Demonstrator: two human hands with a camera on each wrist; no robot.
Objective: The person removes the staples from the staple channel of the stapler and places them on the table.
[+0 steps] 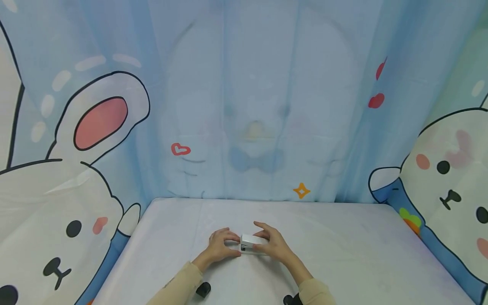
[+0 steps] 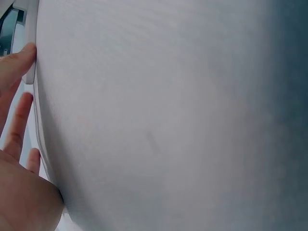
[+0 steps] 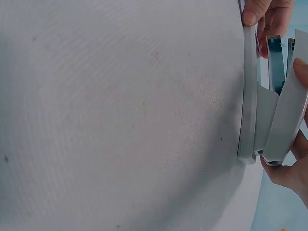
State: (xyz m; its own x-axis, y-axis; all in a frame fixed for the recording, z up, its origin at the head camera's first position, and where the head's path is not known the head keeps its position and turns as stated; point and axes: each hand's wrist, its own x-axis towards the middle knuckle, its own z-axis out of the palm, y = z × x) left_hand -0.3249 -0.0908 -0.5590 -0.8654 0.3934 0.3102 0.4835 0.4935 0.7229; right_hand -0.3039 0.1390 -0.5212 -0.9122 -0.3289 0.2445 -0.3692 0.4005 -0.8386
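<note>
A white stapler [image 1: 249,239] lies on the white table in front of me. In the right wrist view its top cover [image 3: 289,118] is raised from the base [image 3: 249,101], with the metal staple channel [image 3: 275,65] showing between them. My right hand [image 1: 277,246] grips the raised cover between thumb and fingers. The left hand [image 1: 219,246] pinches the front end of the base, thumb on the near side. In the left wrist view, the left thumb [image 2: 20,62] presses against the base's edge and the other fingers are spread beyond it.
The table [image 1: 362,250] has a white cloth and stretches to both sides. A light blue curtain [image 1: 259,84] with cartoon prints hangs behind it. Black wrist devices [image 1: 203,289] show near both beige sleeves [image 1: 177,284].
</note>
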